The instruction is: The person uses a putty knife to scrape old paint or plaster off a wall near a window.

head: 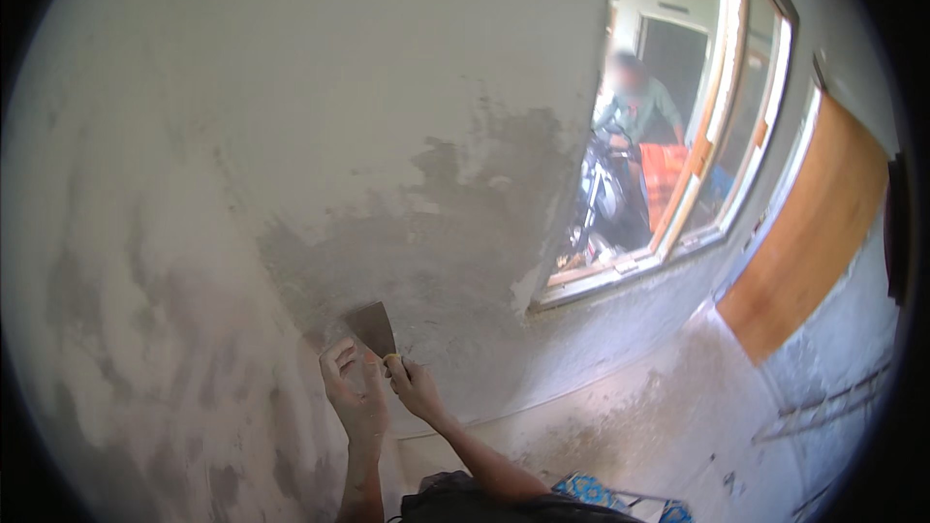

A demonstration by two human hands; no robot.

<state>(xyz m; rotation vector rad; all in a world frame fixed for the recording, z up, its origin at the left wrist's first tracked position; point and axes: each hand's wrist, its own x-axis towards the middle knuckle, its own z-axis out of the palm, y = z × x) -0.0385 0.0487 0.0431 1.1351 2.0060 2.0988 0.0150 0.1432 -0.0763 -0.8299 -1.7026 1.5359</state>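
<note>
My right hand (415,386) grips the handle of a putty knife (374,327) with a broad, dark metal blade. A bit of yellow shows where the blade meets the handle. The blade points up and left, in front of the wall's grey area; I cannot tell whether it touches the wall. Just left of it, my left hand (356,392) is raised with its fingers bent and apart, and I see nothing held in it. Ahead of both hands, the painted wall (378,51) bears a large, rough-edged patch of bare grey plaster (407,261). The wall on the left (182,305) looks blotchy and stained.
A wood-framed window (701,160) opens at the right. Beyond it, a person (639,109) is beside a motorcycle (599,192) and an orange cloth (662,178). Farther right stands an orange-brown panel (814,232). Dusty debris (617,414) and blue patterned material (588,490) lie below.
</note>
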